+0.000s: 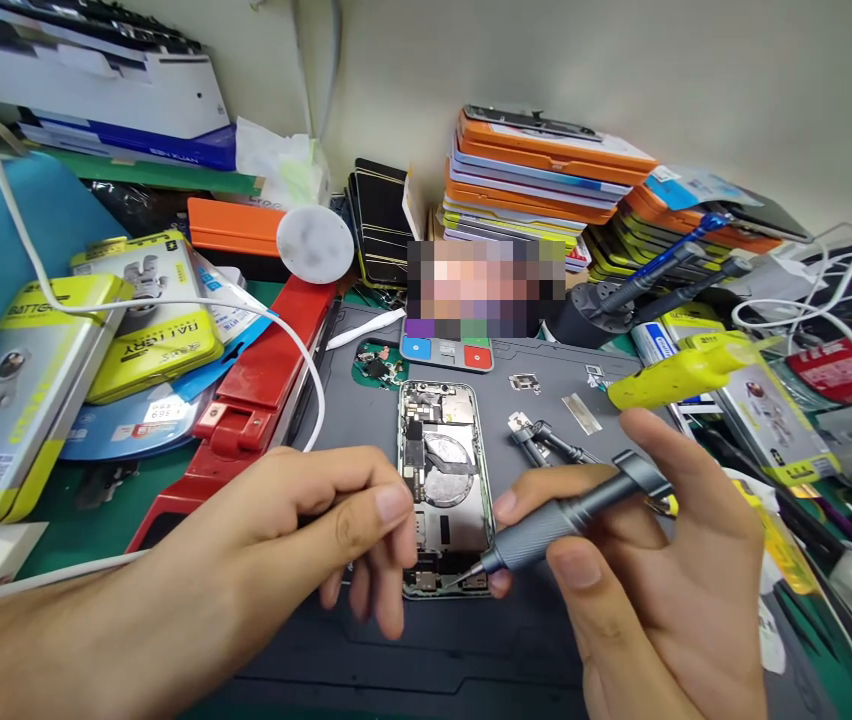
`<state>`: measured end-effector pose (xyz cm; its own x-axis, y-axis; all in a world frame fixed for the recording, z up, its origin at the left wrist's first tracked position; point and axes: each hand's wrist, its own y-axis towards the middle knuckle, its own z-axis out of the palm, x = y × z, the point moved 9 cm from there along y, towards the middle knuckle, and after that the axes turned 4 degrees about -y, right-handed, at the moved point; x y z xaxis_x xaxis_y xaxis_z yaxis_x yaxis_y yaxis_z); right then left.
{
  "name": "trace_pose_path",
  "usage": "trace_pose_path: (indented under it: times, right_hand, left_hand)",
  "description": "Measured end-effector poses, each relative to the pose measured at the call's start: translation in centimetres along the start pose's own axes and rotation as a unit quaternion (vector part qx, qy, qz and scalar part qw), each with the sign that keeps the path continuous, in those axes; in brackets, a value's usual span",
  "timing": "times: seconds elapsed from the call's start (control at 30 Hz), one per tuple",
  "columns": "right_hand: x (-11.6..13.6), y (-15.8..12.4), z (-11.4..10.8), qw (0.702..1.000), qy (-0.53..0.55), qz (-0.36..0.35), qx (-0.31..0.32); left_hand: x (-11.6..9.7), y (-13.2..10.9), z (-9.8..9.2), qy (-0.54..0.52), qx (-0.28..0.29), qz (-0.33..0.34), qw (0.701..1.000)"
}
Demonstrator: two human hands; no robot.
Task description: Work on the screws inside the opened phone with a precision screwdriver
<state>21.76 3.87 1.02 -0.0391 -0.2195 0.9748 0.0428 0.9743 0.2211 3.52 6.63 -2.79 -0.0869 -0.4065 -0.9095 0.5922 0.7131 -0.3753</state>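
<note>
Right hand (643, 560) is pinched around a grey precision screwdriver (568, 520), tip down at the bottom edge of the opened phone (442, 490). Left hand (306, 530) rests its curled fingers on the phone's left side, bracing it rather than gripping anything. The phone sits in the middle of the dark repair mat (426, 650), back off, with shields, a round coil and a green frame showing. I'd keep the driver straight over the screw, use light pressure, and hold the phone steady. Tweezers (546, 440) lie just right of the phone.
</note>
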Motion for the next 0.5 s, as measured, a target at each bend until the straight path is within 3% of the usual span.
trace_pose_path:
  times: [0.27, 0.5]
  right_hand:
    - [1.0, -1.3, -0.2, 0.982, -0.131, -0.131, 0.022]
    - [1.5, -1.3, 1.0, 0.98, -0.13, -0.137, 0.056]
  left_hand:
    - [-0.4, -0.7, -0.6, 0.03, -0.017, 0.032, 0.999]
    - [-0.3, -0.6, -0.7, 0.021, -0.02, 0.016, 0.999]
